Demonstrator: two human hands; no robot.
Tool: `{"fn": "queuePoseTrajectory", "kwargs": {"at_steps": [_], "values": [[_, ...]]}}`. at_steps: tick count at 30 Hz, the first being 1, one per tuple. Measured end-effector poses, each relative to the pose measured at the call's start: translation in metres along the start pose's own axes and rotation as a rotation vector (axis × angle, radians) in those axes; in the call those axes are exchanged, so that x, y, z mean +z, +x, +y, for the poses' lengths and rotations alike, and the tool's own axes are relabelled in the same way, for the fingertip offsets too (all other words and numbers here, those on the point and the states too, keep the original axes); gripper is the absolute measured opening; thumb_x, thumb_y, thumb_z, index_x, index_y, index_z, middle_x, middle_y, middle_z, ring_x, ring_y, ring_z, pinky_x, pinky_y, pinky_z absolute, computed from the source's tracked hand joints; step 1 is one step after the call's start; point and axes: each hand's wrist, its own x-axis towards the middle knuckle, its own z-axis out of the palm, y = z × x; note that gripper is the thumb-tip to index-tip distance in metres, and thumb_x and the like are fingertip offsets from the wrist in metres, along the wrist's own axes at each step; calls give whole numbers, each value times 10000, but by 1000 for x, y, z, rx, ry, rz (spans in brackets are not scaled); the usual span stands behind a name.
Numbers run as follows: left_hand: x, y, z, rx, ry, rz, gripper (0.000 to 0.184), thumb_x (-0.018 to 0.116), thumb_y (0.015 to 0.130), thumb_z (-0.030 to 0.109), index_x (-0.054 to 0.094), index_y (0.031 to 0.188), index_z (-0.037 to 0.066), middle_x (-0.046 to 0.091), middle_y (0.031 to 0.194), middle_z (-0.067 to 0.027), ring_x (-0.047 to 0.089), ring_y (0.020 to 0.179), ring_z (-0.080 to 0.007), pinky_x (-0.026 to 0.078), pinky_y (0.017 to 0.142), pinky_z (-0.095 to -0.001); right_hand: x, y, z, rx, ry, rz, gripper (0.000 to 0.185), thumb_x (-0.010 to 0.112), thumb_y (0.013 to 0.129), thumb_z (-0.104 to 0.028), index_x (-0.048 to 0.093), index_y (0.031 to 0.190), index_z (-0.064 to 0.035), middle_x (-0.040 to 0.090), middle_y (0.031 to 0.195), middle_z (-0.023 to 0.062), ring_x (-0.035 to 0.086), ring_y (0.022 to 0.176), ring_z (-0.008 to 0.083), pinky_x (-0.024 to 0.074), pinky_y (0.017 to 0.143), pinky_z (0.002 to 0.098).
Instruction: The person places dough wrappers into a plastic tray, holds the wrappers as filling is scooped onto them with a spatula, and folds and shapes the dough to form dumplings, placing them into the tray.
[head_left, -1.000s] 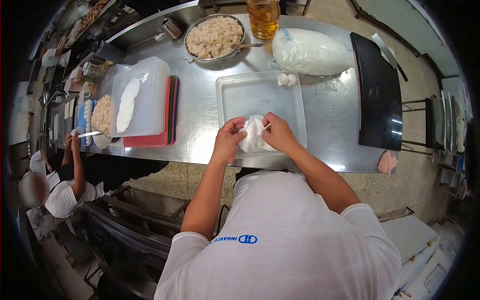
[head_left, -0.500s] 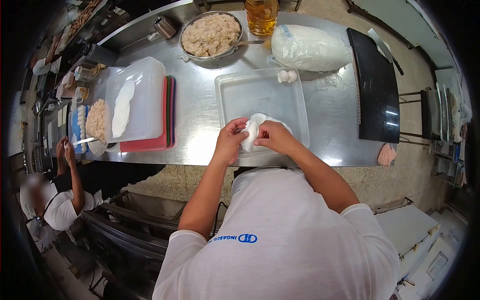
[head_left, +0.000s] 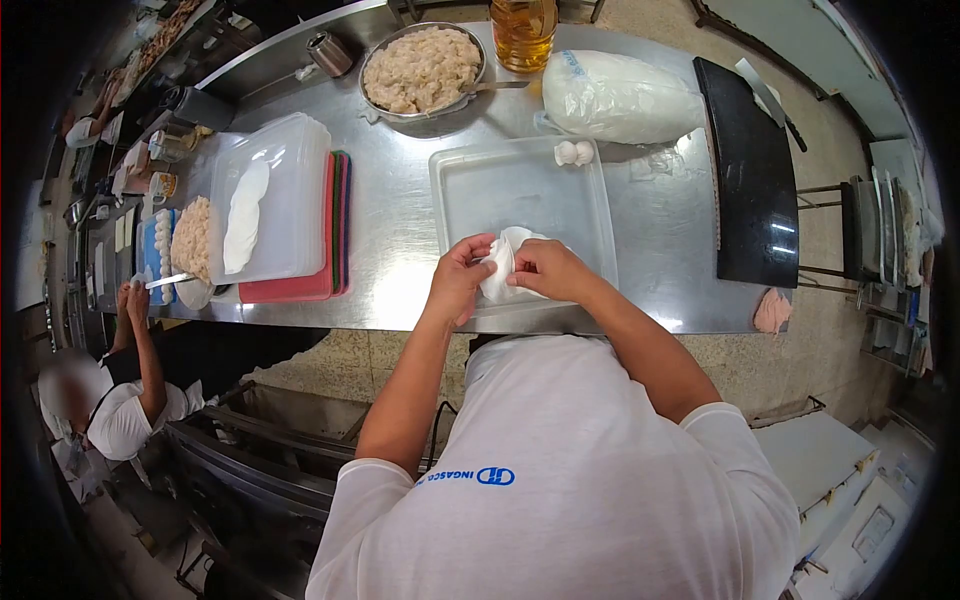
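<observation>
Over the near edge of a translucent shallow plastic tray (head_left: 607, 220), both my hands pinch a soft white dough wrapper (head_left: 497, 288). My left hand (head_left: 458, 280) has its thumb and fingers closed on the left side of the gathered dough. The fingertips of my right hand (head_left: 548, 270) are closed on its folds from the right. Whether the wrapper contains filling is hidden by its folds. Two small white dumplings (head_left: 573, 153) sit side by side in the tray's far right corner.
Behind stand a bowl of pale minced filling (head_left: 420, 70), an oil bottle (head_left: 523, 35) and a plastic-wrapped white bundle (head_left: 620, 97). On the right, a knife (head_left: 770, 100) rests on a black board (head_left: 755, 190). Stacked trays (head_left: 300, 200) and a co-worker (head_left: 130, 400) are at left.
My right fingers have shifted slightly up along the dough's folds, while my left hand keeps its pinch. The co-worker's hands at left have moved a little.
</observation>
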Motion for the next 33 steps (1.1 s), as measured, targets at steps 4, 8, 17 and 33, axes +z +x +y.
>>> {"fn": "queuePoseTrajectory", "kwargs": {"at_steps": [4, 8, 17, 33], "values": [[0, 0, 0, -2, -10, 11, 502, 646, 877, -119, 599, 1366, -17, 570, 1204, -67, 580, 1109, -157, 485, 980, -283, 3, 1, 5, 18, 19, 4, 264, 821, 820, -209, 632, 776, -28, 634, 776, 144, 600, 713, 324, 471, 667, 438], [0, 0, -2, -1, -20, 32, 502, 647, 878, -117, 602, 1367, -14, 568, 1207, -63, 575, 1103, -150, 482, 975, -280, 5, 0, 7, 47, 50, 15, 246, 813, 820, -188, 627, 778, -32, 635, 778, 136, 607, 716, 310, 476, 658, 421], [-3, 2, -11, 1, -46, 60, 503, 667, 876, -98, 607, 1368, -9, 593, 1244, -84, 569, 1141, -161, 473, 998, -293, 7, 1, 5, 24, 50, 13, 261, 832, 798, -181, 618, 773, -34, 625, 761, 116, 600, 702, 281, 476, 645, 400], [7, -5, -6, 102, 137, 18, 546, 667, 866, -127, 587, 1394, -17, 606, 1326, -131, 570, 1246, -200, 459, 1072, -317, -2, 3, -3, 153, 50, -53, 246, 801, 813, -202, 642, 788, -16, 666, 752, 148, 629, 682, 300, 493, 645, 408]]}}
